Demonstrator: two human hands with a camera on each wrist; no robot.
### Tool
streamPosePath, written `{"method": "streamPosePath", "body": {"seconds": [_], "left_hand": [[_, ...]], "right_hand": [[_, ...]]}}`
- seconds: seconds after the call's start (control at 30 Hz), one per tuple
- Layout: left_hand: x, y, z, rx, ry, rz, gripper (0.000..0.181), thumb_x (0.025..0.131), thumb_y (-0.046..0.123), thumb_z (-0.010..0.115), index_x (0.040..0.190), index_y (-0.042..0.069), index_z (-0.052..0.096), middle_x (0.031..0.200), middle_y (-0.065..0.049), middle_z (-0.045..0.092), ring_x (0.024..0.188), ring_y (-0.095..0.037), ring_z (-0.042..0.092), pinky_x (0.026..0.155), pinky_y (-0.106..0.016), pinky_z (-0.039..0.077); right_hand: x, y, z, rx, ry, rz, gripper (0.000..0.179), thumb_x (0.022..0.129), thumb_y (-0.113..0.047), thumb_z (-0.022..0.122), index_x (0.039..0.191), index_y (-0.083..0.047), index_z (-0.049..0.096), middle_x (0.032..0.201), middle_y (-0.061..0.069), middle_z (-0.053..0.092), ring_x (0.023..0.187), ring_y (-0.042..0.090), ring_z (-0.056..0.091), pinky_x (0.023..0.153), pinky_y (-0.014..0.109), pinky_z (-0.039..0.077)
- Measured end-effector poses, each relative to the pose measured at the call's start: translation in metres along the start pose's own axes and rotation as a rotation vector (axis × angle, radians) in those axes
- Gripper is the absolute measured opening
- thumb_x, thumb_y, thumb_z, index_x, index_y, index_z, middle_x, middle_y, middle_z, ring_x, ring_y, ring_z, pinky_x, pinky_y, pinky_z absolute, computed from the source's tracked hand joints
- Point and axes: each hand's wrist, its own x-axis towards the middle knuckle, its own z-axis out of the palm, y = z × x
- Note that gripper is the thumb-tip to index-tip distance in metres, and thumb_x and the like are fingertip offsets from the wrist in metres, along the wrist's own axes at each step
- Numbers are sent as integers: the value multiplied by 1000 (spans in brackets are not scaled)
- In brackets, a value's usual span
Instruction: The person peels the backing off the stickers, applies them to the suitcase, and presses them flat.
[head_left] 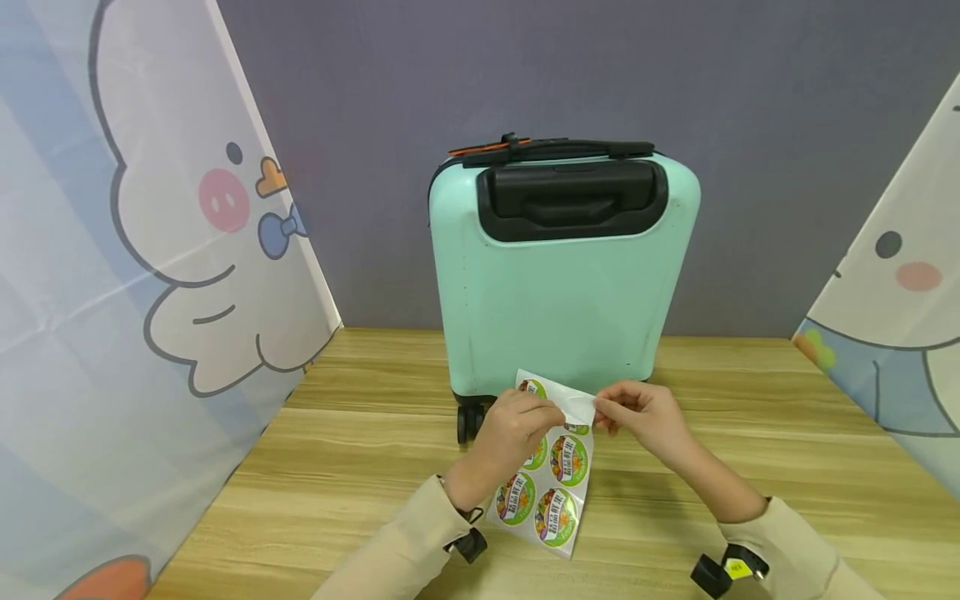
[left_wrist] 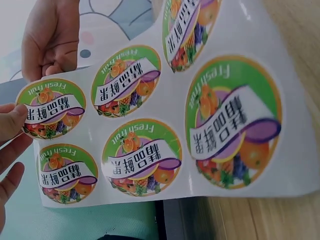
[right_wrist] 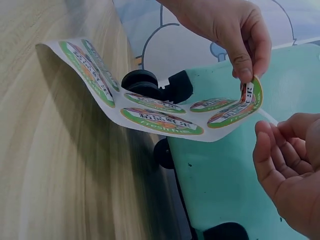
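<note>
A white sheet of round fruit stickers [head_left: 555, 542] hangs between my hands, in front of the suitcase [head_left: 555, 317]. The stickers carry green rims, fruit pictures and printed lettering. My left hand [head_left: 517, 425] pinches a sticker [right_wrist: 256, 97] near the top corner, and that end of the sheet curls upward. With thumb and fingertips, my right hand [head_left: 648, 412] pinches the white edge beside it. In the left wrist view the left thumb lies on a sticker [left_wrist: 52, 109] at the sheet's end. How far this sticker is parted from its backing, I cannot tell.
The mint-green suitcase stands upright behind the hands, with a black recessed handle [head_left: 573, 200] and black wheels [head_left: 469, 423]. Beneath is a wood-grain tabletop [head_left: 337, 500]. A grey panel [head_left: 360, 167] rises at the back, with cartoon-printed cloths [head_left: 67, 333] at both sides.
</note>
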Motion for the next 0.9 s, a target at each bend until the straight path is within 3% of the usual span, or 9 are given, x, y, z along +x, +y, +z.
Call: {"method": "streamPosePath", "body": {"seconds": [0.17, 0.33, 0.6, 0.7, 0.9], "left_hand": [[-1, -1, -1, -12, -12, 9, 5, 89, 7, 74, 87, 10, 78, 89, 4, 73, 83, -6, 68, 78, -16, 49], [-4, -3, -4, -35, -17, 36, 12, 86, -2, 75, 90, 9, 77, 91, 2, 72, 85, -9, 67, 78, -17, 49], [-5, -9, -10, -143, -53, 83, 14, 89, -4, 71, 98, 4, 76, 97, -3, 71, 89, -12, 67, 84, -18, 51], [-4, -10, -11, -235, -69, 49, 17, 88, -8, 69, 101, 2, 75, 99, -5, 70, 91, -14, 66, 84, -15, 50], [-4, -12, -11, -421, -74, -53, 19, 90, -9, 67, 105, 0, 74, 101, -8, 70, 84, -13, 65, 71, -11, 49]], "right_hand": [[-2, 4, -2, 106, -11, 15, 19, 96, -1, 64, 97, 17, 64, 79, 13, 71, 67, 18, 70, 61, 34, 60], [-4, 7, -3, 199, -19, 41, 22, 97, 0, 62, 99, 22, 59, 79, 9, 72, 70, 17, 72, 64, 36, 61], [-10, 12, -3, 246, 3, 44, 23, 97, 2, 60, 99, 25, 57, 79, 9, 72, 70, 19, 72, 66, 37, 61], [-11, 14, -4, 270, 10, 32, 22, 97, 3, 60, 98, 24, 57, 79, 8, 72, 69, 19, 72, 65, 37, 61], [-15, 16, -4, 341, 33, 20, 13, 97, 5, 59, 94, 18, 61, 78, 10, 72, 69, 20, 73, 65, 36, 61]]}}
